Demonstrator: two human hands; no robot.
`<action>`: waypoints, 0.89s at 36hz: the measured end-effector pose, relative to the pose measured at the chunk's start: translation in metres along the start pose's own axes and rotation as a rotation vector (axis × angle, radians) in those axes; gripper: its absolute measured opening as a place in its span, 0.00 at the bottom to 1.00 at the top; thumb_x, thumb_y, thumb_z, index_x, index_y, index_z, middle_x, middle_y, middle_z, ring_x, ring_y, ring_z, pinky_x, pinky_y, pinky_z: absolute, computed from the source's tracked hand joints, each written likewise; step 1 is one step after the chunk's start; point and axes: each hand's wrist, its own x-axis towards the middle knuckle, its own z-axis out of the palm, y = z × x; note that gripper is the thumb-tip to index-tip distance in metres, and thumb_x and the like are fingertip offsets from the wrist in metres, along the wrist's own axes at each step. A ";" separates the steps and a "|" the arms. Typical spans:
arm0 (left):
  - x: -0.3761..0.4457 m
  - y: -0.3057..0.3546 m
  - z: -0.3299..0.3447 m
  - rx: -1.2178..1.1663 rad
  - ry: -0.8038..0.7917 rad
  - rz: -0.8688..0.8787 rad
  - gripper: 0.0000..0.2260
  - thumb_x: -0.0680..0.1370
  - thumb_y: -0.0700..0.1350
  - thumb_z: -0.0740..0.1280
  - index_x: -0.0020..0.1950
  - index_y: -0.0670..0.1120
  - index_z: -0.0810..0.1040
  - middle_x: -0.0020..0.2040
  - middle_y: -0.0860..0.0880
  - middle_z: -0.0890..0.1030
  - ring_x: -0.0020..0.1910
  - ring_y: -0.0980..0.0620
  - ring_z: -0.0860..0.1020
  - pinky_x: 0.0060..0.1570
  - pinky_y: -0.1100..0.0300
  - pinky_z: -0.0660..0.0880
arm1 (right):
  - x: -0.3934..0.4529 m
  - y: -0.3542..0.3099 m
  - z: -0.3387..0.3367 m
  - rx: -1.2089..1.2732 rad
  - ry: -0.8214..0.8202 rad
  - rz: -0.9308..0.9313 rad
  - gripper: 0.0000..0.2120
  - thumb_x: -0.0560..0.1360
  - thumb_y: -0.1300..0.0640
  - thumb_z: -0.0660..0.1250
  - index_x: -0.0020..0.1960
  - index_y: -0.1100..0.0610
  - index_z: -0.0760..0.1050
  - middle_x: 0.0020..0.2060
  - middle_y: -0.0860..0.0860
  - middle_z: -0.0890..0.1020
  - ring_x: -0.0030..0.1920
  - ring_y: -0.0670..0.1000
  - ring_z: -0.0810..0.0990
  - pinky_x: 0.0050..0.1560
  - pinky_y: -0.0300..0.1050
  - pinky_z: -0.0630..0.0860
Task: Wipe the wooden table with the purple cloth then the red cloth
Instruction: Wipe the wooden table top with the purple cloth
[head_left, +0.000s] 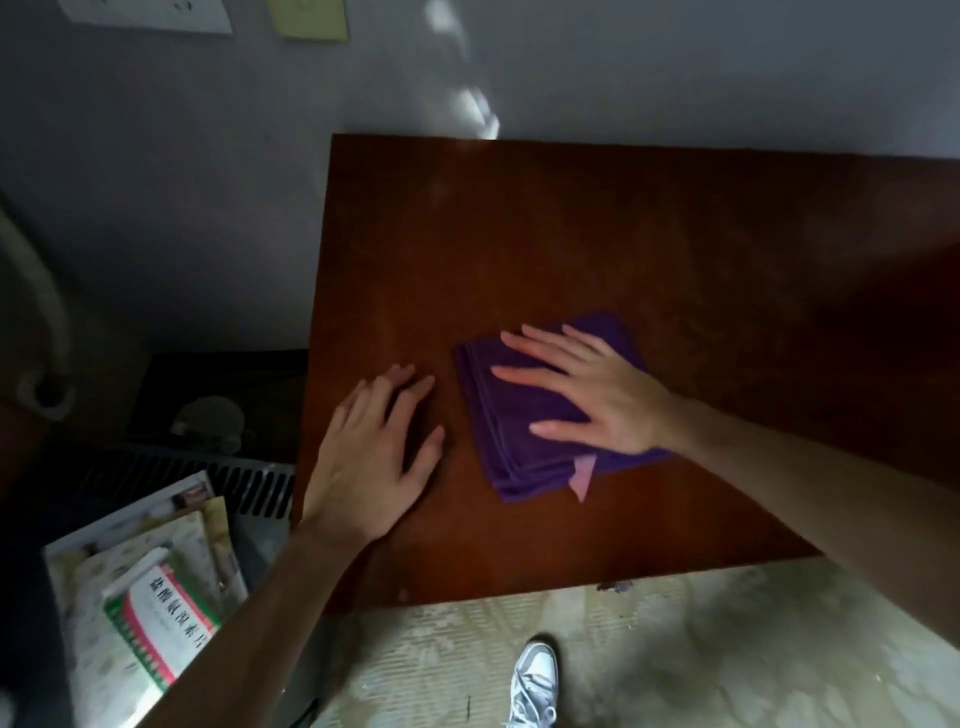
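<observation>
A dark wooden table (571, 249) stands against a grey wall. The folded purple cloth (524, 441) lies on it toward the near edge, a pale tag at its near corner. The right hand (597, 389) presses flat on the cloth, fingers spread, likely to drive the wipe. Just left of the cloth, the left hand (374, 452) rests flat on the bare wood, probably bracing. No red cloth shows.

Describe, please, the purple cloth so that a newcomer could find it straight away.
Start at the dark brown wooden table against the grey wall. Near its front edge, the right hand presses flat on a folded square purple cloth. It is the only fabric on the table, with a pale pink tag at its near edge.
</observation>
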 end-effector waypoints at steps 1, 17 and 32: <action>0.000 0.001 0.001 0.011 -0.005 0.010 0.24 0.82 0.57 0.57 0.75 0.48 0.70 0.73 0.47 0.71 0.76 0.49 0.65 0.75 0.49 0.60 | 0.011 0.013 -0.003 -0.010 -0.004 -0.006 0.33 0.83 0.35 0.58 0.83 0.43 0.54 0.84 0.46 0.49 0.84 0.48 0.44 0.82 0.58 0.47; 0.010 -0.006 0.008 0.103 -0.070 0.019 0.29 0.79 0.62 0.59 0.78 0.52 0.67 0.80 0.51 0.64 0.78 0.54 0.62 0.75 0.49 0.60 | 0.208 0.179 -0.051 0.026 0.065 0.195 0.32 0.80 0.30 0.49 0.82 0.38 0.56 0.83 0.44 0.55 0.83 0.48 0.52 0.80 0.56 0.49; 0.011 -0.001 0.004 0.100 -0.102 -0.030 0.28 0.81 0.62 0.56 0.80 0.55 0.63 0.80 0.54 0.61 0.80 0.56 0.57 0.79 0.54 0.52 | 0.197 0.145 -0.036 0.120 0.185 0.698 0.37 0.80 0.27 0.44 0.84 0.43 0.48 0.84 0.51 0.49 0.84 0.52 0.45 0.82 0.57 0.41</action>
